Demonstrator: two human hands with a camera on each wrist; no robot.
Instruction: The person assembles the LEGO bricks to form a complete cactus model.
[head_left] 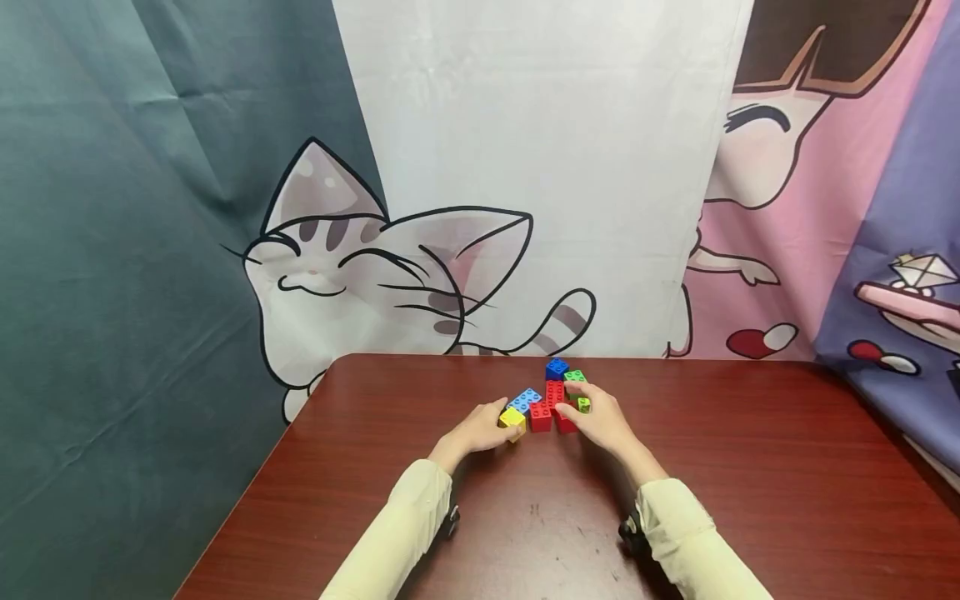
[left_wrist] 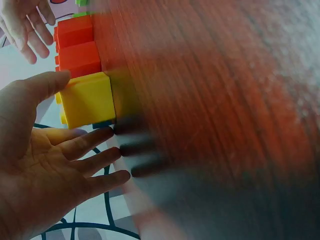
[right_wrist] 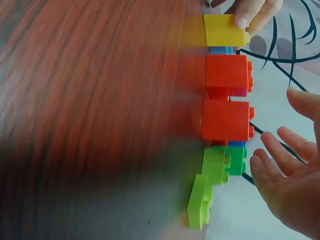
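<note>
My left hand [head_left: 482,427] is at the near left end of a loose cluster of toy building bricks. It holds the yellow brick [left_wrist: 90,100] between thumb and fingers, the thumb [left_wrist: 52,82] across its top edge. Just right of that brick stands a red brick [head_left: 540,417], with a second red brick [right_wrist: 226,121] beside it. My right hand [head_left: 600,417] hovers at the right of the cluster, fingers spread and apart from the bricks in the right wrist view. It partly covers the second red brick in the head view.
Behind lie a light blue brick [head_left: 525,400], a long red brick [head_left: 554,393], a dark blue brick [head_left: 557,368] and a green brick [head_left: 575,377]. Small lime green bricks [right_wrist: 199,202] sit at the right. The brown table [head_left: 360,442] ends before a printed cloth backdrop [head_left: 637,167].
</note>
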